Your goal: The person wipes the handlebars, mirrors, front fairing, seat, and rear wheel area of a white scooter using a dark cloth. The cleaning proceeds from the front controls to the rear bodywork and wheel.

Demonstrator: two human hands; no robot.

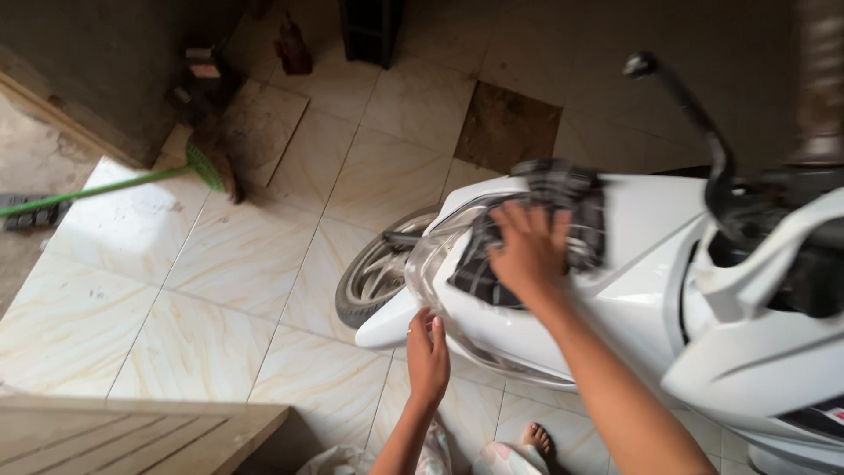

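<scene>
Tiled floor (220,290) lies under a white scooter (651,264). Right hand (527,251) presses a dark cloth (571,198) flat on its front, wiping. Left hand (428,356), at 7 o'clock, rests open against the fender (387,325); next the cloth likely needs shifting.

Left of the scooter (651,264) the tiled floor (211,290) lies open, a wide passage as far as the broom (132,180) and the wall (97,70). On the right, the scooter's front body, wheel (374,277) and raised handlebar (694,123) block the way. A wooden bench (132,435) closes the near left corner.
</scene>
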